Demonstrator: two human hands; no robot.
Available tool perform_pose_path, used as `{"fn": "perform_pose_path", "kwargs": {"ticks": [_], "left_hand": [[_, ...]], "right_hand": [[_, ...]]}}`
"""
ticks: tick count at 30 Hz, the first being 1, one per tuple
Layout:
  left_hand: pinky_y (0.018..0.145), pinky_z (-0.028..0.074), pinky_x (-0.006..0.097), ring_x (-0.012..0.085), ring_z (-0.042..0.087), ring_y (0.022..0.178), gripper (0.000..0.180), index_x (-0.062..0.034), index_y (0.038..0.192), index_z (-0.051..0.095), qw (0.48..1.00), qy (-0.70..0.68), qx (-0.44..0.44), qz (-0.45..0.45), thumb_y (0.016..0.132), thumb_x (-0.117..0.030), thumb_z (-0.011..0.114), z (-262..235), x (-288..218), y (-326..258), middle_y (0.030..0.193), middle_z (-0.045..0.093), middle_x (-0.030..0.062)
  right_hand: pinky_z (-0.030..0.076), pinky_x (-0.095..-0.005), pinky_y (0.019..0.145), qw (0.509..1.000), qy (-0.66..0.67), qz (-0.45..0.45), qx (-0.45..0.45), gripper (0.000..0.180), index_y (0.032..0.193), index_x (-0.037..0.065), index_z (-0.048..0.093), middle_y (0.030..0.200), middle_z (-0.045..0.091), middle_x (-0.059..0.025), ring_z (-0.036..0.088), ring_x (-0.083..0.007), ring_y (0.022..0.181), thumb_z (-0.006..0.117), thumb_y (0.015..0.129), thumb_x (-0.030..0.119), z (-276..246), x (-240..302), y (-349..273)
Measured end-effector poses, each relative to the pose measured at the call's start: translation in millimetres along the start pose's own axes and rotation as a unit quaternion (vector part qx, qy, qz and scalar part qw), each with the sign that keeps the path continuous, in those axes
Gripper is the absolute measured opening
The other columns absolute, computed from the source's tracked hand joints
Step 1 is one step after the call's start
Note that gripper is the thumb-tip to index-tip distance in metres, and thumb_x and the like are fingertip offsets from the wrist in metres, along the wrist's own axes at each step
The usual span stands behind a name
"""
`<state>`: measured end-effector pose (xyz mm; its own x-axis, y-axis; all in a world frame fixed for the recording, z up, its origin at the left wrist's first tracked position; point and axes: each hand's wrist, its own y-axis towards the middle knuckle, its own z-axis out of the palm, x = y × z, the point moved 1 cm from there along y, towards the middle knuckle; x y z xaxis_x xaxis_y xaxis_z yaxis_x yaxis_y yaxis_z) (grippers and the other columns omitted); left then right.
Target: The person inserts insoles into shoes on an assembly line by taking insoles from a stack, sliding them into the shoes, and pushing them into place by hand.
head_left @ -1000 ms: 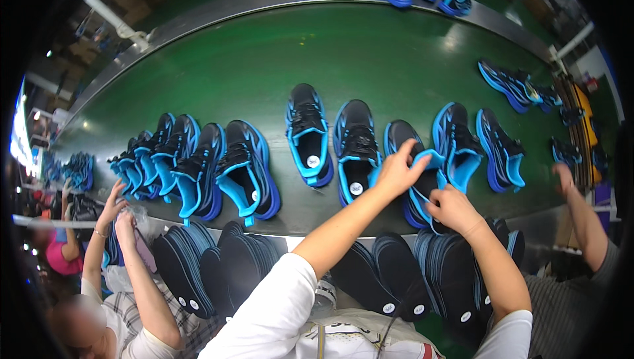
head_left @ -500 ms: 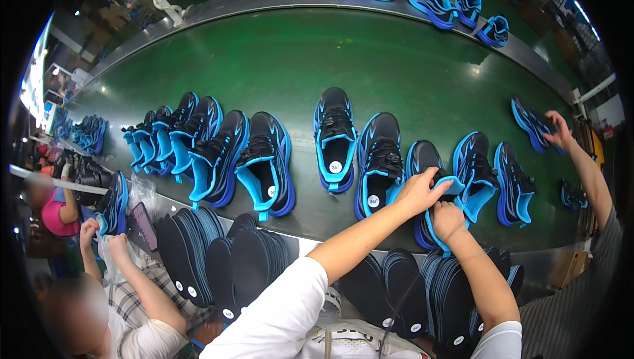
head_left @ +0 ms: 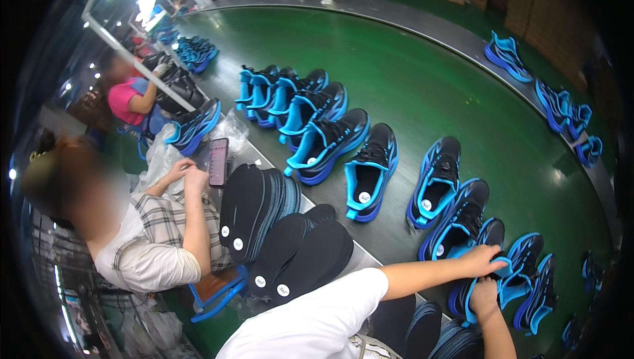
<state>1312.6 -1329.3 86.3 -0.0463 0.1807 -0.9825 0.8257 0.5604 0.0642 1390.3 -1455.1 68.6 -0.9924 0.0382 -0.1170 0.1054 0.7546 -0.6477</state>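
Observation:
At the lower right, my left hand [head_left: 481,261] grips the raised tongue and collar area of a black-and-blue sneaker [head_left: 491,232]. Its toe points away from me. Closed at that shoe's opening, my right hand [head_left: 485,297] hides whatever its fingers hold. A sneaker with a white round sticker inside [head_left: 462,217] stands just left of the held one. Two more sneakers, one nearer [head_left: 525,260] and one farther right [head_left: 543,293], stand beyond my hands.
Sneakers line the green conveyor belt [head_left: 370,49] to the left. Black insole stacks [head_left: 254,204] lie along the near edge beside a phone [head_left: 218,161]. A seated co-worker [head_left: 158,247] is close at left. More sneakers [head_left: 507,55] stand on the far metal rail.
The view has swung left, so the belt and my hands appear farther right and lower. Both hands stay at the same sneaker. The co-worker's hands at left have come together.

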Motion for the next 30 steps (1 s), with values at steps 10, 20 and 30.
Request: {"fn": "perform_pose_path", "kwargs": {"ticks": [10, 20, 30], "left_hand": [[0.067, 0.044, 0.041, 0.0342, 0.055, 0.077, 0.040, 0.0014, 0.097, 0.048, 0.986, 0.128, -0.106, 0.009, 0.083, -0.035, 0.051, 34.2, -2.8, -5.7, 0.083, 0.054, 0.0172], [0.063, 0.037, 0.032, 0.0216, 0.049, 0.073, 0.050, 0.0008, 0.106, 0.048, 0.916, 0.322, -0.149, 0.188, 0.074, -0.036, 0.059, 41.0, 8.0, -18.5, 0.083, 0.050, 0.0086], [0.055, 0.045, 0.037, 0.0287, 0.057, 0.070, 0.044, -0.0053, 0.115, 0.042, 0.905, 0.422, -0.041, 0.039, 0.074, -0.018, 0.056, -26.3, -51.4, 5.2, 0.091, 0.050, 0.0171]], "right_hand": [[0.031, -0.0413, 0.097, 0.955, 0.259, -0.101, -0.107, 0.044, 0.117, -0.001, 0.044, 0.121, 0.042, -0.0239, 0.037, -0.0377, 0.115, 0.048, 0.073, 0.003, -11.7, -4.9, 46.4], [0.032, -0.0406, 0.097, 0.975, 0.204, -0.090, -0.015, 0.033, 0.107, 0.000, 0.053, 0.111, 0.052, -0.0210, 0.042, -0.0333, 0.113, 0.048, 0.076, 0.008, -39.0, 7.3, 22.3], [0.004, -0.0425, 0.107, 0.964, 0.209, -0.046, 0.161, 0.066, 0.112, 0.001, 0.053, 0.092, 0.061, -0.0217, 0.056, -0.0282, 0.098, 0.030, 0.080, 0.053, -81.1, 27.2, -25.3]]}}
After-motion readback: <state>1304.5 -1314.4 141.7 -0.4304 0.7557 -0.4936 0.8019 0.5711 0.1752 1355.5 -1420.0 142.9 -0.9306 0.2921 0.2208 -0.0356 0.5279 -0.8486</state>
